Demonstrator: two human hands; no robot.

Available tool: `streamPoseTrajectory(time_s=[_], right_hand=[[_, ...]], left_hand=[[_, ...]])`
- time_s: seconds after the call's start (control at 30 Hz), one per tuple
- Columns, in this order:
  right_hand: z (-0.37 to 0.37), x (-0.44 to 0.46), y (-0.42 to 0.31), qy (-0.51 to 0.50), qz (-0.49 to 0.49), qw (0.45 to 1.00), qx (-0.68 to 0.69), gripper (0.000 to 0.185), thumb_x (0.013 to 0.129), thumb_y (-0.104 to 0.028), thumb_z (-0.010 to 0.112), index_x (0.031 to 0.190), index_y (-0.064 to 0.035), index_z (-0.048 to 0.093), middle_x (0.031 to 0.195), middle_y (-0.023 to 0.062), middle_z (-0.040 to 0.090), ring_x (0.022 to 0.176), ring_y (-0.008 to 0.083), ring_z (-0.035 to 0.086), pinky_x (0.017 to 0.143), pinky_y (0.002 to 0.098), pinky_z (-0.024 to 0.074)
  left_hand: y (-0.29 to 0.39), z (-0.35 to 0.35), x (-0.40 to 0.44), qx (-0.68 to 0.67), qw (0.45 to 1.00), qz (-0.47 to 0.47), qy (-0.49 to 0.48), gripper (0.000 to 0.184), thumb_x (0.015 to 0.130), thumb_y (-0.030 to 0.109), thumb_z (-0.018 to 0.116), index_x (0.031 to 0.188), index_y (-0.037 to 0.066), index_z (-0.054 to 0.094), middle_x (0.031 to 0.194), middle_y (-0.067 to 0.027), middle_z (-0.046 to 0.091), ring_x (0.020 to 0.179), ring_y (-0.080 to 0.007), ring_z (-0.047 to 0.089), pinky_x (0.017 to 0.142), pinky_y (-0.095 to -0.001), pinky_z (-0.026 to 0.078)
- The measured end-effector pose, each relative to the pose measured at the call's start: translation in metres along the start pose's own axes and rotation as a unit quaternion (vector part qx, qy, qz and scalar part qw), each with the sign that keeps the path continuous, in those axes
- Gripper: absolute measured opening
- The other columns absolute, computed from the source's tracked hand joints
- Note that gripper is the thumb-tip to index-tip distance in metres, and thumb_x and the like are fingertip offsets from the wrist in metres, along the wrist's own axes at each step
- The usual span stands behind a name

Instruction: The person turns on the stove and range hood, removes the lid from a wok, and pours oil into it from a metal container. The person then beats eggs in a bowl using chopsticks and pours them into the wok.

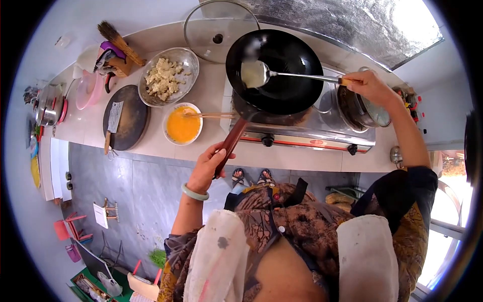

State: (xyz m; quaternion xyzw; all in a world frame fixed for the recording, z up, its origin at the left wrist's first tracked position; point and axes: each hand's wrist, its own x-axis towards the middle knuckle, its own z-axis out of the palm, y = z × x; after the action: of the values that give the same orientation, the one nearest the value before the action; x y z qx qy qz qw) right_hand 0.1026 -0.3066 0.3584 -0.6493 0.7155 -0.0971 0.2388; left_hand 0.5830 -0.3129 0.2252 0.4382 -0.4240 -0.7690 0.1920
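Note:
My left hand (205,170) is closed round the dark red handle (232,146) of a black wok (297,65), which sits tilted over the gas stove (322,132). With my right hand (371,86) I grip the wooden end of a metal spatula (302,76). Its blade lies over the left inner side of the wok, and something pale shows on it. To the left of the stove stands a bowl of beaten yellow egg (181,126), with chopsticks (216,115) resting across its rim. Behind it, a metal bowl (190,68) holds pale, crumbly chunks (163,79).
A glass lid (204,30) leans on the wall behind the wok. A pot (375,115) stands on the right burner. Farther left are a round board (132,113) with a cleaver (114,118), a knife block (121,65) and a pink basin (89,90).

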Motion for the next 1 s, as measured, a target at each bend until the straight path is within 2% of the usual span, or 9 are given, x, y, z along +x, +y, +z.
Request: streamPoseTrajectory(time_s=[0.03,0.13,0.23,0.33,0.53,0.63,0.73,0.83,1.0], right_hand=[[-0.006,-0.005,-0.004,0.003,-0.021,0.999,0.029,0.028,0.081,-0.012,0.061,0.107,-0.0033,0.066,0.076,0.0083,0.066,0.066,0.0116,0.057,0.067,0.0275,0.0470],[-0.035,-0.023,-0.026,-0.029,-0.022,0.999,0.003,0.029,0.078,-0.004,0.058,0.106,0.0012,0.064,0.074,0.0037,0.061,0.069,0.0077,0.052,0.064,0.0251,0.0441],[-0.070,-0.039,-0.045,-0.048,0.045,0.995,-0.076,0.028,0.075,-0.005,0.060,0.102,0.0007,0.067,0.080,0.0103,0.069,0.064,0.0137,0.057,0.066,0.0290,0.0488],[-0.090,-0.047,-0.041,0.013,-0.023,0.985,-0.168,0.028,0.074,-0.006,0.060,0.100,0.0008,0.067,0.075,0.0102,0.067,0.061,0.0141,0.056,0.061,0.0304,0.0476],[-0.086,-0.034,-0.026,-0.058,0.048,0.977,-0.201,0.025,0.077,-0.012,0.057,0.095,0.0015,0.068,0.070,0.0090,0.063,0.059,0.0141,0.056,0.057,0.0310,0.0471],[-0.062,-0.028,-0.010,-0.093,0.079,0.987,-0.107,0.026,0.082,-0.016,0.055,0.098,0.0005,0.067,0.070,0.0097,0.062,0.058,0.0143,0.056,0.056,0.0315,0.0476],[-0.032,-0.029,-0.020,-0.150,0.165,0.975,-0.008,0.028,0.087,-0.021,0.053,0.104,-0.0010,0.064,0.071,0.0086,0.060,0.058,0.0139,0.056,0.054,0.0309,0.0471],[0.006,-0.038,-0.027,-0.174,0.156,0.972,0.031,0.030,0.091,-0.025,0.051,0.110,-0.0022,0.059,0.073,0.0058,0.057,0.059,0.0128,0.056,0.052,0.0286,0.0456],[0.074,-0.045,-0.016,-0.105,0.142,0.973,0.146,0.028,0.093,-0.022,0.051,0.115,-0.0044,0.054,0.071,0.0026,0.052,0.057,0.0104,0.049,0.052,0.0272,0.0430]], left_hand=[[0.000,0.000,0.000,-0.001,1.000,-0.003,0.001,0.046,0.095,0.030,0.048,0.132,0.004,0.045,0.100,-0.0083,0.066,0.052,-0.0052,0.048,0.046,-0.0179,0.035],[0.000,0.000,0.000,-0.005,1.000,-0.006,0.004,0.046,0.095,0.030,0.048,0.132,0.004,0.045,0.100,-0.0083,0.066,0.052,-0.0052,0.048,0.047,-0.0178,0.036],[0.000,0.000,0.000,-0.007,1.000,-0.003,0.006,0.046,0.095,0.030,0.048,0.133,0.004,0.044,0.100,-0.0084,0.066,0.052,-0.0053,0.048,0.047,-0.0178,0.036],[-0.002,0.000,0.000,-0.008,1.000,-0.001,0.009,0.046,0.095,0.029,0.047,0.133,0.003,0.044,0.101,-0.0088,0.066,0.053,-0.0055,0.049,0.047,-0.0181,0.036],[-0.001,0.001,-0.002,-0.025,1.000,0.005,0.008,0.047,0.097,0.031,0.045,0.133,0.002,0.042,0.103,-0.0102,0.065,0.054,-0.0068,0.051,0.048,-0.0187,0.038],[-0.003,-0.002,-0.002,-0.037,0.999,0.013,0.009,0.049,0.097,0.034,0.042,0.134,0.002,0.041,0.106,-0.0115,0.064,0.057,-0.0088,0.054,0.050,-0.0198,0.041],[-0.006,-0.002,-0.004,-0.057,0.998,0.023,0.024,0.051,0.098,0.038,0.039,0.134,0.002,0.040,0.109,-0.0128,0.062,0.066,-0.0122,0.058,0.053,-0.0219,0.044],[-0.010,-0.004,-0.011,-0.077,0.995,0.021,0.055,0.052,0.099,0.040,0.036,0.134,0.002,0.039,0.110,-0.0135,0.061,0.078,-0.0167,0.061,0.062,-0.0253,0.048],[-0.030,-0.030,-0.023,-0.127,0.986,0.038,0.103,0.051,0.100,0.041,0.034,0.133,0.003,0.040,0.111,-0.0145,0.061,0.093,-0.0214,0.060,0.079,-0.0323,0.048]])
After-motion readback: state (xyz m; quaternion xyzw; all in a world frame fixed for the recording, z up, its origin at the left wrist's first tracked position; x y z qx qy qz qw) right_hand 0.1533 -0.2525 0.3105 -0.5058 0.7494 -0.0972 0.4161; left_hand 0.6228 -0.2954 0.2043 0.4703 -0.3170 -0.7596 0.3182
